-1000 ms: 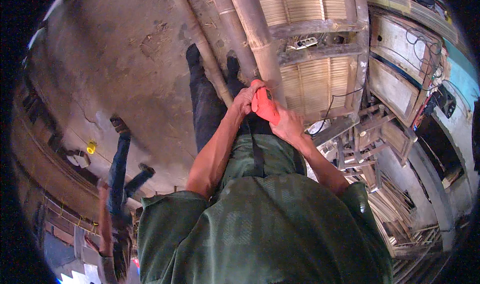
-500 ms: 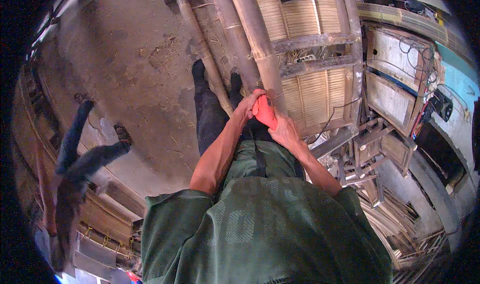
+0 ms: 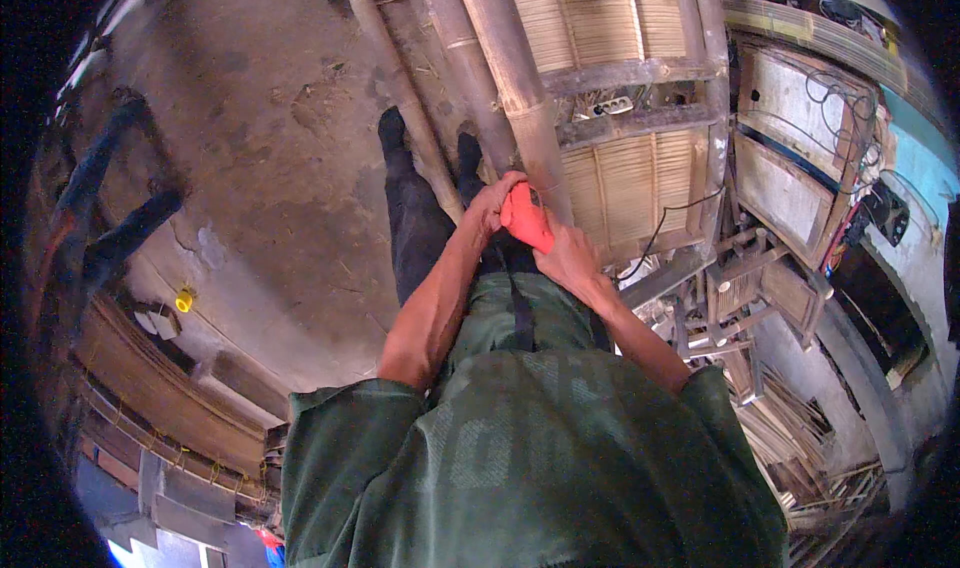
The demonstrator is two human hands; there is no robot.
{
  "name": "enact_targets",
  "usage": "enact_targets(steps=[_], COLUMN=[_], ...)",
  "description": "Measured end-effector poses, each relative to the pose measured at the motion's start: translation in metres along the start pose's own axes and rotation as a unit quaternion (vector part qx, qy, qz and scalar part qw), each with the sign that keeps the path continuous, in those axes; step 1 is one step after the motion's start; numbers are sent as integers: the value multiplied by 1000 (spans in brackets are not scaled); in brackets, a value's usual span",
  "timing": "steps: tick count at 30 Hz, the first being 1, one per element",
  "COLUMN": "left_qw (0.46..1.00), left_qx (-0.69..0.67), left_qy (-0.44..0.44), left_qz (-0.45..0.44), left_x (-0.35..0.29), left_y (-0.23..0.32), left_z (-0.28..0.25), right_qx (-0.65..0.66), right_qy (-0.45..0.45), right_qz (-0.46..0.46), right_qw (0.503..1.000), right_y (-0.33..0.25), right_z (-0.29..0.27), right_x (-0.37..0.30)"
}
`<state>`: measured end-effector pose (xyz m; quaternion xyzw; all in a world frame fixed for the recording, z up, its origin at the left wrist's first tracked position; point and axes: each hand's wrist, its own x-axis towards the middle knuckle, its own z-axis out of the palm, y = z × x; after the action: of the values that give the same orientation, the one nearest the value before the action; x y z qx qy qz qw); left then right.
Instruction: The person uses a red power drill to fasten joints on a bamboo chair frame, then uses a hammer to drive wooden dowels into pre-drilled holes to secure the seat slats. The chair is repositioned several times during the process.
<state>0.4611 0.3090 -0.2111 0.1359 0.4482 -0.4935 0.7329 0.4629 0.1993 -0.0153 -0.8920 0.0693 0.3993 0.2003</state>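
Clamped in both hands is an orange-red tool, the left hand (image 3: 490,208) closed on the tool's (image 3: 525,218) far end, the right hand (image 3: 568,258) wrapped around its near end. Just beyond the grip, a thick bamboo pole (image 3: 508,63) runs away, though whether the tool touches it I cannot tell; right of the grip lies a slatted panel (image 3: 625,188), and well apart to the left, another person's leg (image 3: 130,233).

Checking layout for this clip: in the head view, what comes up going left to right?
Co-worker's legs, yellow round object, left hand, orange-red object, right hand, small bamboo furniture piece, black object by the wall.
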Motion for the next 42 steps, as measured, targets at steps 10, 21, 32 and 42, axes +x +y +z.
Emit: enact_targets(steps=[10, 21, 32, 42], left_qw=[993, 994, 995, 982], left_qx=[101, 85, -61, -140], left_qy=[-51, -61, -47, -18], left_qz=[-34, 42, 70, 121], left_x=[16, -17, -30, -47], left_y=[11, 8, -3, -10], left_z=[-12, 3, 16, 41], right_qx=[14, -7, -79, -141], right_qy=[18, 12, -10, -60], right_qz=[33, -22, -40, -77], right_qw=[999, 1000, 996, 985], right_y=[-16, 5, 5, 9], right_z=[-1, 8, -17, -42], right_x=[-3, -11, -5, 10])
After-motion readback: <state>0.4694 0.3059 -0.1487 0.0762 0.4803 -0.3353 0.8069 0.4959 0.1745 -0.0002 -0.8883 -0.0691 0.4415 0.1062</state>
